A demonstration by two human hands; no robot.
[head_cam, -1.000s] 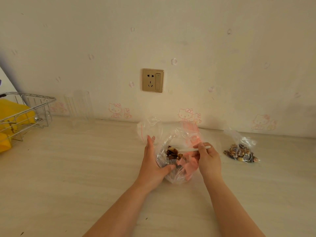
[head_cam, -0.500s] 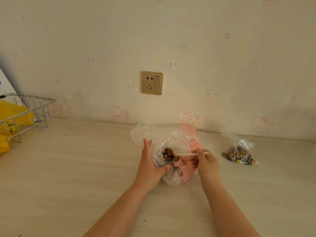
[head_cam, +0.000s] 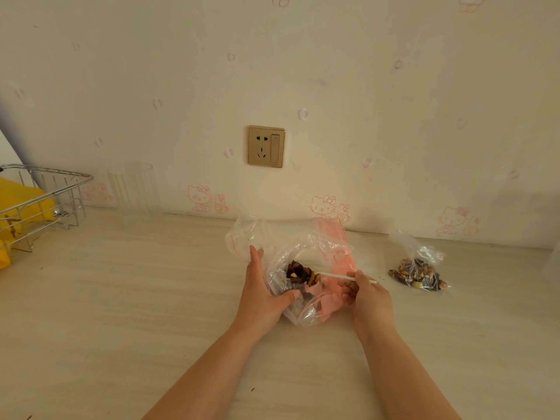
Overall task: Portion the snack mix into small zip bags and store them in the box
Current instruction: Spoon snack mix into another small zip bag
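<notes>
So the left hand (head_cam: 263,294) is cupped round the left side of a big clear plastic bag (head_cam: 306,268) sitting mid-bench, fingers straight up along the side and thumb pressed across the front, keeping the mouth open. The right hand (head_cam: 368,294) is pinching the handle of a white plastic spoon (head_cam: 339,276) between curled fingers, and the spoon is level over the bag's opening with a heaped load of snack mix (head_cam: 301,273) on it, dark and tan bits. More mix sits down in the bottom of the bag, along with some pink patches I can't really make out.

Just behind the left hand's fingertips there's a small zip bag (head_cam: 247,234) with a red strip, looks like it's lying against the big bag. Off to the right, well apart, another small bag (head_cam: 419,268) with mix in it is lying on the pale wood-look bench (head_cam: 121,298).

Far left there's a wire rack (head_cam: 45,195) with something yellow (head_cam: 18,201) in it, and next to that a clear plastic container (head_cam: 133,189) against the wall. Gold socket plate (head_cam: 266,146) on the cartoon cat wallpaper above.
</notes>
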